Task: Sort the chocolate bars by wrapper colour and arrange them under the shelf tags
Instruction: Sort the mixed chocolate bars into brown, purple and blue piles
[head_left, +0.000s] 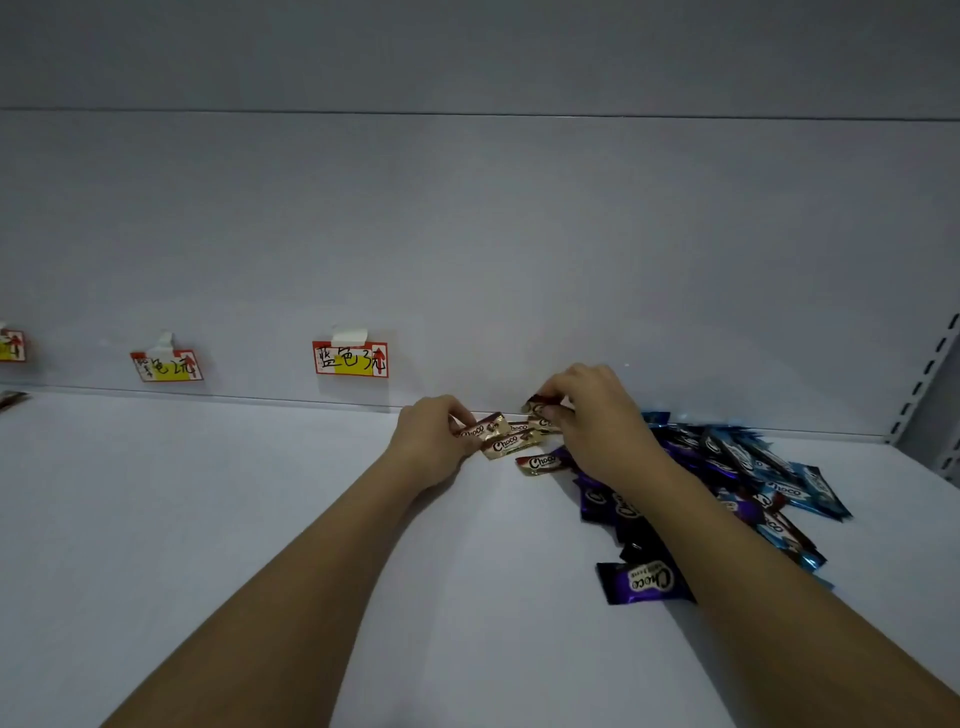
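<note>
- Head view is looking down along both forearms onto a white shelf (260, 519), with the back panel (467, 234) rising behind; the hands are meeting near the centre, at the foot of that panel.
- Left hand (431, 441) is pinching a gold bar (485, 427) by its near end, fingers curled round the wrapper; it is probably holding that bar as the start of a gold set.
- Right hand (592, 415) is gripping another gold-wrapped bar (540, 402) at its fingertips, lifted just clear of the loose gold bars (519, 447) lying between the two hands; how firmly it is clenching I cannot tell, since the knuckles are hiding the thumb.
- One more gold bar (543, 461) is lying flat at 6 o'clock from that cluster, touching the edge of the purple ones.
- Mixed heap (727, 478) of purple and blue bars is spreading at 4 o'clock from the right hand, partly under the right forearm; a single purple bar (647, 582) is sitting apart at the heap's 7 o'clock edge; these are looking unsorted.
- Blue tag (350, 358) is hanging taped to the panel at 10 o'clock from the left hand; a second tag (166, 366) is sitting further toward 9 o'clock, and a third tag (11, 345) is showing at the left border; nothing is lying under the first two yet.
- Sorting is, by my judgement, in its early part; gold is being pulled out first because it is lying nearest the panel.
</note>
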